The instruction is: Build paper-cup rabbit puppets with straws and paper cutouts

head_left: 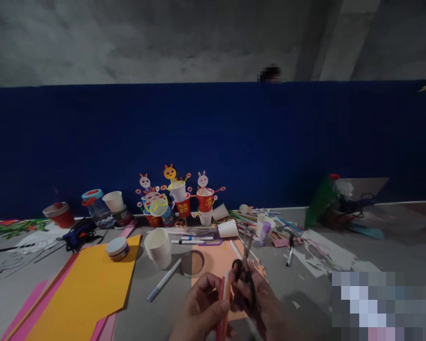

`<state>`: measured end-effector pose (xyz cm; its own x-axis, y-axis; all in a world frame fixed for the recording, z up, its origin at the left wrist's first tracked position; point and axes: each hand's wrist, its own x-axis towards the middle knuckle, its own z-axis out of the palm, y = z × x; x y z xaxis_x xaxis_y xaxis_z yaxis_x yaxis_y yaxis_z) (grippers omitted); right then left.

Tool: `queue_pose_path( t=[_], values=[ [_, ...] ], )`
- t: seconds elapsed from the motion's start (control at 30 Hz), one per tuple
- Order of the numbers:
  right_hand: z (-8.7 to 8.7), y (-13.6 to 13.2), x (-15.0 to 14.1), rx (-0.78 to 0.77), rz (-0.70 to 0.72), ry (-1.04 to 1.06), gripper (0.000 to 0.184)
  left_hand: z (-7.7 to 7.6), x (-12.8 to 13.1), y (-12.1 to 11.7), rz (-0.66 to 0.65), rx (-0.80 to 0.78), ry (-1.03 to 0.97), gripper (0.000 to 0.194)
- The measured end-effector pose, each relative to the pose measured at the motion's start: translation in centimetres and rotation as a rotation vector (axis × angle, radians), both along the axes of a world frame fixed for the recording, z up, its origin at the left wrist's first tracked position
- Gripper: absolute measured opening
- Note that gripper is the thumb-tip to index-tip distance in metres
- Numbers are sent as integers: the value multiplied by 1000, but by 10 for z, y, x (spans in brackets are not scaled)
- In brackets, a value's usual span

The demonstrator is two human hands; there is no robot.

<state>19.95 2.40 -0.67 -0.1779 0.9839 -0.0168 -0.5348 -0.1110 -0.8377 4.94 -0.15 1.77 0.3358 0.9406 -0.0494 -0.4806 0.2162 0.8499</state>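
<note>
Pinching strips [223,290] beside scissors [247,253]

The left hand [205,305] has thumb and fingers clamped on the strips, upright over the peach sheet [213,258]. The right hand [260,291] has its fingers closed around the scissors, blades pointing up; whether it touches the strips, I cannot tell. A ring [182,271] overlaps the sheet's left edge, near a marker [164,280].

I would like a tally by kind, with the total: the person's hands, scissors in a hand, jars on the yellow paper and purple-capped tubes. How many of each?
Hands: 2 (left hand, right hand)
Scissors: 1
Jar: 1
Tube: 1
Total: 5
</note>
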Motion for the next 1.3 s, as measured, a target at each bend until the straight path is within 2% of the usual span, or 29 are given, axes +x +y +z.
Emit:
queue_pose_path(
  t=[0.13, 0.3, 0.43, 0.57, 0.67, 0.8, 0.97, 1.1, 1.2, 1.3],
  values=[
    [1, -4, 3, 14, -83, -85, 45, -13, 2, 5, 67, -16, 100, 39],
    [6, 0, 6, 95, -107, -232, 44, -27, -4, 13, 54, 111, 226, 40],
    [5, 4, 5, 140, -215, -228, 44, -23, -11, 11, -7, 194, 353, 40],
    [9, 3, 6, 171, -227, -273, 39, -15, -14, 6, 36, 137, 429, 42],
    [12, 4, 8, 161, -164, -268, 39, -10, -14, 3, 38, 74, 431, 45],
    [10, 8, 8, 139, -106, -262, 40, -12, -13, 1, 53, 12, 410, 52],
    [6, 4, -1, 137, -139, -271, 39, -15, -8, 0, 102, 61, 414, 49],
    [16, -3, 0, 150, -122, -307, 32, -19, -7, 1, 158, 102, 453, 50],
    [19, -4, 3, 180, -115, -360, 28, -26, -9, 3, 118, 95, 420, 48],
    [11, 0, 2, 189, -147, -316, 31, -31, -10, 4, 57, 17, 319, 48]
  ],
)
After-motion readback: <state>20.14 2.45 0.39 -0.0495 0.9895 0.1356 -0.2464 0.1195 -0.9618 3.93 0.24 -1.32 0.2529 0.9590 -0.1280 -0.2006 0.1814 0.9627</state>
